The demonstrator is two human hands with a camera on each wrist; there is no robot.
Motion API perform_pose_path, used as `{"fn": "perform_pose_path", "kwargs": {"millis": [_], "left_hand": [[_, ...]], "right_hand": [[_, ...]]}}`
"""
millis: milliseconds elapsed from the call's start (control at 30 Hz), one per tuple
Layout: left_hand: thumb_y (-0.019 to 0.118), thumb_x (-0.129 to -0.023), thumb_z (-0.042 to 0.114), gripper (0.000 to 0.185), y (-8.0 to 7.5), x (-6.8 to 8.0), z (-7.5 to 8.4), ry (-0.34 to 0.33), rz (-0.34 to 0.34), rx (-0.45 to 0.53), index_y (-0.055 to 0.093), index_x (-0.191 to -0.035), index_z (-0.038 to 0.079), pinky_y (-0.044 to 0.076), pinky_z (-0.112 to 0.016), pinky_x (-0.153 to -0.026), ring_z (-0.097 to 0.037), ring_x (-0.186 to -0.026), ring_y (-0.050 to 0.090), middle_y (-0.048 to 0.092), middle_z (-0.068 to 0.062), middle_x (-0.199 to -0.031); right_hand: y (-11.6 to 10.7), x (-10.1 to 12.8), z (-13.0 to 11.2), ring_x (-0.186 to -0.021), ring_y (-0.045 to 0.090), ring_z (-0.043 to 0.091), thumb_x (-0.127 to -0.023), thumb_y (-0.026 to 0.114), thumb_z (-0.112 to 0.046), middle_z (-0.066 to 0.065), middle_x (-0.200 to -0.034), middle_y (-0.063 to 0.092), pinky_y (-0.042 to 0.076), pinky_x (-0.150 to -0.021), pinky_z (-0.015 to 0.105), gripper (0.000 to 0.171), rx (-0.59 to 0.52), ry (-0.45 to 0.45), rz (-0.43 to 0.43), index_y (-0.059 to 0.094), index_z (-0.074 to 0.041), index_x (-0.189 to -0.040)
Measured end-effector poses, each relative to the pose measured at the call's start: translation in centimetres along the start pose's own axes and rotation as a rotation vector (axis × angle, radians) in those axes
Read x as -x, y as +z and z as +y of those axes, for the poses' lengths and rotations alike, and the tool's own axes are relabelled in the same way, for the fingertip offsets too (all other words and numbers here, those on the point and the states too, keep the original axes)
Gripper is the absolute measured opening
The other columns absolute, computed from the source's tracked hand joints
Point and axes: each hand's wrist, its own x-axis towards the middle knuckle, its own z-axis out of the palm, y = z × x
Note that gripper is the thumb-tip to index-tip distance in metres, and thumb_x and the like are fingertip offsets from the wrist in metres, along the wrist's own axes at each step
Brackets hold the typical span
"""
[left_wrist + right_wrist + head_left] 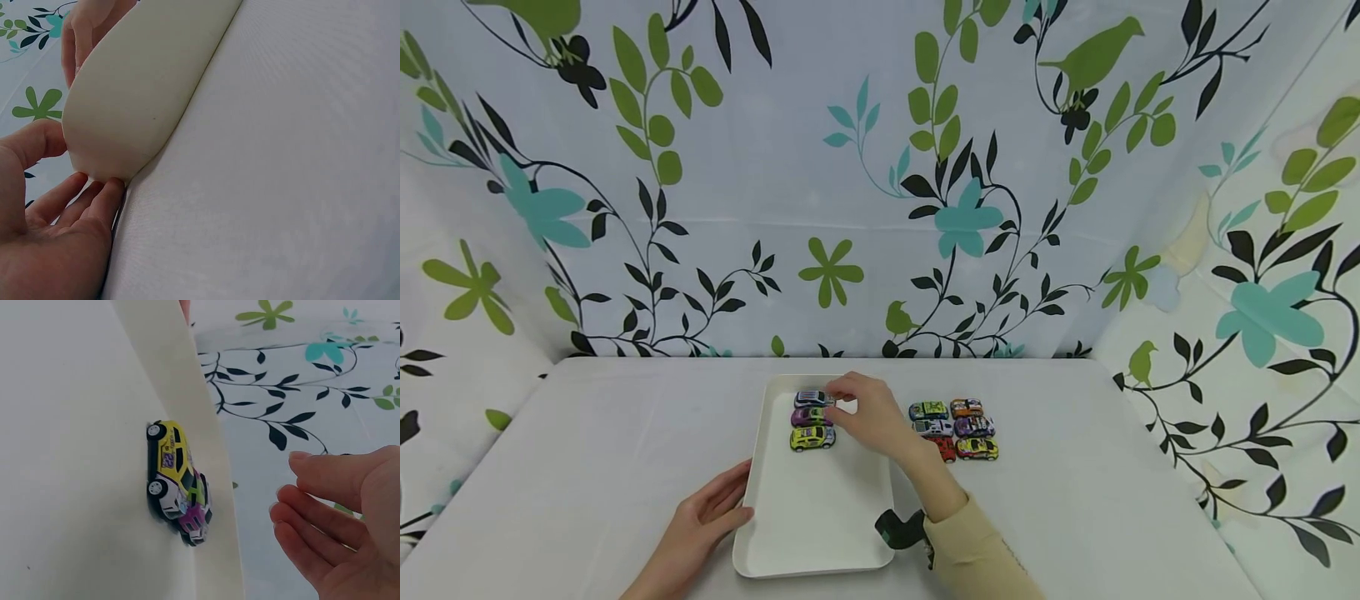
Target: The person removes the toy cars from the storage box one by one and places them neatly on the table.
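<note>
Where the tray [816,525] holds cars [808,417], the right hand [874,417] hovers, half-open, empty.
Left hand [702,515] loosely touches tray's side.

Tray [820,517], seven o'clock, is looking like smooth plastic. Toy cars [812,438], seven and five o'clock, are looking hard, shiny. Table cover [625,450], eight o'clock, is looking like dull cloth. Wall cloth [790,192], twelve o'clock, is showing creases. Sleeve [981,550], five o'clock, is looking soft, dull.
</note>
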Motion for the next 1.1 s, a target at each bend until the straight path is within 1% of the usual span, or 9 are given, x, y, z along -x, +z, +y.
{"fn": "perform_pose_path", "kwargs": {"millis": [100, 167, 300, 400, 533, 667, 800, 967, 1100], "left_hand": [[0.069, -0.093, 0.009, 0.071, -0.1, 0.0, 0.0, 0.002, -0.002, 0.008, 0.033, -0.153, -0.002, 0.046, -0.010, -0.098, 0.015, -0.119, 0.050, 0.033, -0.020, -0.159], [0.069, -0.093, 0.009, 0.070, 0.0, 0.0, -0.1, 0.009, -0.003, 0.009, 0.033, -0.153, -0.002, 0.046, -0.010, -0.098, 0.014, -0.119, 0.050, 0.033, -0.020, -0.159], [0.068, -0.093, 0.007, 0.068, -0.1, -0.1, -0.2, 0.028, 0.002, 0.007, 0.034, -0.152, -0.002, 0.046, -0.010, -0.097, 0.013, -0.120, 0.050, 0.034, -0.020, -0.158], [0.067, -0.093, 0.006, 0.067, -0.1, -0.1, -0.2, 0.036, 0.007, 0.007, 0.035, -0.152, -0.003, 0.046, -0.010, -0.097, 0.013, -0.120, 0.050, 0.034, -0.021, -0.158], [0.066, -0.094, 0.005, 0.067, -0.1, -0.1, -0.2, 0.038, 0.005, 0.004, 0.034, -0.152, -0.003, 0.046, -0.010, -0.097, 0.014, -0.119, 0.049, 0.033, -0.021, -0.158], [0.066, -0.094, 0.006, 0.068, -0.2, -0.1, -0.2, 0.028, 0.006, 0.000, 0.033, -0.152, -0.003, 0.046, -0.010, -0.097, 0.015, -0.119, 0.049, 0.033, -0.021, -0.158], [0.067, -0.093, 0.008, 0.069, -0.1, -0.1, -0.1, 0.004, 0.008, -0.002, 0.034, -0.153, -0.002, 0.046, -0.010, -0.097, 0.015, -0.118, 0.049, 0.033, -0.019, -0.159], [0.069, -0.093, 0.010, 0.070, 0.0, -0.1, 0.1, -0.022, 0.009, -0.001, 0.034, -0.153, 0.000, 0.046, -0.011, -0.098, 0.016, -0.117, 0.049, 0.033, -0.017, -0.159], [0.067, -0.094, 0.009, 0.069, -0.2, -0.1, 0.0, -0.009, 0.003, -0.002, 0.032, -0.153, -0.001, 0.046, -0.010, -0.098, 0.016, -0.118, 0.048, 0.032, -0.018, -0.159]], "right_hand": [[1.0, -0.4, -0.1, -0.101, 0.065, 0.032, -0.091, 0.072, -0.009, 0.014, -0.108, 0.070, 0.057, -0.091, 0.042, 0.025, 0.004, 0.016, -0.054, 0.071, 0.000, -0.114], [1.5, -0.5, -0.1, -0.100, 0.065, 0.031, -0.091, 0.073, -0.009, 0.015, -0.107, 0.070, 0.057, -0.090, 0.039, 0.025, 0.017, 0.030, -0.083, 0.072, 0.001, -0.114], [2.2, -0.5, 0.0, -0.099, 0.067, 0.027, -0.090, 0.074, -0.011, 0.012, -0.105, 0.070, 0.057, -0.086, 0.031, 0.025, 0.051, 0.078, -0.128, 0.073, -0.001, -0.113], [2.7, -0.5, 0.2, -0.097, 0.066, 0.022, -0.090, 0.075, -0.013, 0.008, -0.104, 0.071, 0.054, -0.083, 0.024, 0.024, 0.098, 0.106, -0.159, 0.074, -0.004, -0.112], [3.2, -0.6, 0.5, -0.095, 0.066, 0.016, -0.087, 0.078, -0.014, 0.004, -0.104, 0.071, 0.053, -0.083, 0.024, 0.025, 0.172, 0.103, -0.199, 0.075, -0.006, -0.110], [3.4, -0.6, 0.6, -0.102, 0.065, 0.017, -0.085, 0.079, -0.013, 0.003, -0.109, 0.072, 0.053, -0.092, 0.028, 0.027, 0.226, 0.096, -0.234, 0.075, -0.006, -0.112], [3.7, -0.6, 0.6, -0.105, 0.064, 0.017, -0.085, 0.079, -0.011, 0.002, -0.110, 0.071, 0.052, -0.095, 0.029, 0.026, 0.254, 0.102, -0.250, 0.076, -0.008, -0.111], [3.8, -0.6, 0.7, -0.099, 0.063, 0.013, -0.082, 0.082, -0.009, -0.001, -0.104, 0.069, 0.052, -0.091, 0.026, 0.026, 0.273, 0.110, -0.249, 0.077, -0.010, -0.107], [3.9, -0.5, 0.8, -0.095, 0.061, 0.011, -0.078, 0.083, -0.005, -0.002, -0.100, 0.067, 0.052, -0.088, 0.026, 0.028, 0.269, 0.128, -0.238, 0.076, -0.011, -0.104]]}}
